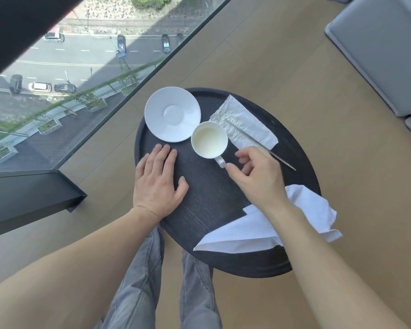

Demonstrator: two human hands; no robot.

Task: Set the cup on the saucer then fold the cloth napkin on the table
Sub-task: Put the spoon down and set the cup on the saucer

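A white cup (209,140) stands on the round black table (209,193), just right of and touching the edge of the empty white saucer (172,113). Its handle points toward me. My right hand (256,179) hovers at the handle, thumb and fingers curled around it but apart, the thumb tip touching it. My left hand (158,181) lies flat on the table, fingers spread, below the saucer. The white cloth napkin (266,224) lies crumpled at the table's near right edge, partly under my right forearm and hanging over the rim.
A paper napkin (244,122) with a thin metal utensil (261,144) on it lies at the table's far right. A glass wall (81,79) runs along the left, a grey cushion (384,51) sits at the far right. My legs show under the table.
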